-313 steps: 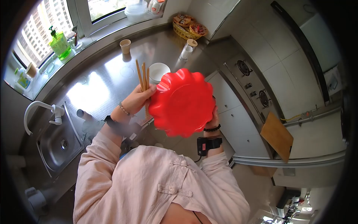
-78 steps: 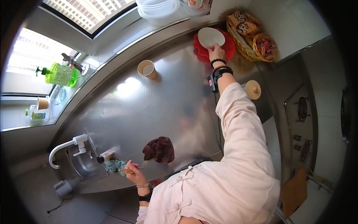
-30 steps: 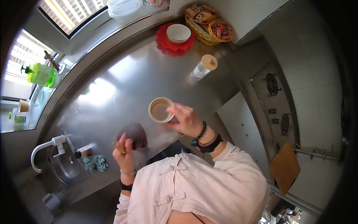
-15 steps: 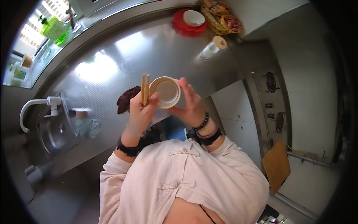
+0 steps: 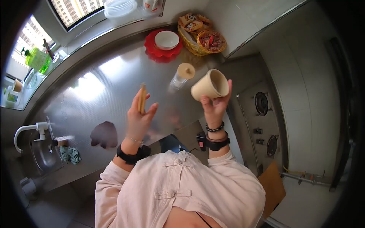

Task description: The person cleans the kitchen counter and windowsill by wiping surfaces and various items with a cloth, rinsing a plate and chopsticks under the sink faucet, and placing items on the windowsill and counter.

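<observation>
My left hand grips a pair of wooden chopsticks that point away from me, with the thumb spread to the side. In my right hand is a beige cup, tilted with its mouth toward the right; fingers wrap its far side and the thumb presses the near side. The cup is held above the counter. Just left of it stands a clear jar with a wooden lid. A dark brown cloth lies on the counter left of my left hand.
A red scalloped tray with a white bowl and yellow baskets of packets sit at the back. The sink faucet and a grey-green cloth are left. A gas stove is right.
The cup has moved right and away from my left hand, now in my right hand alone and tilted. My left hand keeps the chopsticks. The view has shifted toward the right.
</observation>
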`<state>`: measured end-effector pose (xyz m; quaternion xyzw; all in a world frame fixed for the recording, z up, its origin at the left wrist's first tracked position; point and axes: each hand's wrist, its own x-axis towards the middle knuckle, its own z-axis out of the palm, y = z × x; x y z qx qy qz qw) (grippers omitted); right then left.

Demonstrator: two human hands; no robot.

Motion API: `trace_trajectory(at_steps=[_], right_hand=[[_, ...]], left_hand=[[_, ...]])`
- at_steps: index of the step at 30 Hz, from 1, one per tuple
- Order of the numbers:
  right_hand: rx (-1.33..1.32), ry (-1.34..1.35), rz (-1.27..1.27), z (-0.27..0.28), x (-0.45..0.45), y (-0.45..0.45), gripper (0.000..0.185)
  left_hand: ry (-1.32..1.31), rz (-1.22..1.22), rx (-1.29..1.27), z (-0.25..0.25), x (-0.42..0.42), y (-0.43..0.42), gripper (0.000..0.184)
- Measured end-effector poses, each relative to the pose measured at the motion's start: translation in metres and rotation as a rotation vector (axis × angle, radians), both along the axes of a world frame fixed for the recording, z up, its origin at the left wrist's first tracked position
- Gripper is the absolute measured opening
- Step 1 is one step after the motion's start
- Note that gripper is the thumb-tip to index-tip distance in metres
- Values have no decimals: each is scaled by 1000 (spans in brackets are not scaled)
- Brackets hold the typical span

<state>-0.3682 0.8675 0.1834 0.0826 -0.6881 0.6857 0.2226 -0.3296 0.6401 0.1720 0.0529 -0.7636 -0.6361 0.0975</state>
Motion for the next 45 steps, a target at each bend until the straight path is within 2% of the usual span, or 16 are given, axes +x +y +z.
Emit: trace_trajectory(at_steps=[2,5,9,13,14,17,21,26,28,29,31,33,36,39,41,45], right_hand=[[42,-64,-66,-8,-19,42,94],[52,-147,-114,-23,-36,79,94],[85,-204,-151,-48,-59,100,92],[120,-194,-114,-56,-79,97,91],[122,-195,-93,-58,-84,96,91],[124,-200,-44,-64,-92,91,92],[76,-198,-3,-62,-101,85,93],[55,-202,1,-65,-105,88,93],[89,-206,18,-70,-106,91,93],[86,-209,22,-72,-106,92,93],[102,-253,24,-76,-106,93,92],[103,-279,40,-77,-106,91,92],[131,-300,56,-77,-103,86,92],[161,-270,59,-79,-104,84,92],[184,-303,57,-77,-103,81,92],[187,-308,79,-78,-105,76,96]], left_hand=[[68,-13,-148,-9,-33,30,72],[235,-56,-363,-18,-79,66,79],[74,-119,-426,-27,-114,96,85],[106,-56,-560,-44,-130,111,74],[76,-66,-542,-45,-134,113,65],[37,-40,-521,-45,-137,116,59],[134,33,-488,-54,-143,114,63],[287,314,-327,-65,-165,67,66],[162,420,-239,-64,-184,35,63],[250,488,-359,-59,-195,19,58],[177,563,-468,-39,-215,-2,56],[302,603,-647,-51,-241,-30,50],[271,643,-503,-61,-271,-47,43],[362,720,-536,-71,-298,-56,42],[314,725,-455,-70,-309,-56,47],[358,771,-535,-79,-332,-58,60]])
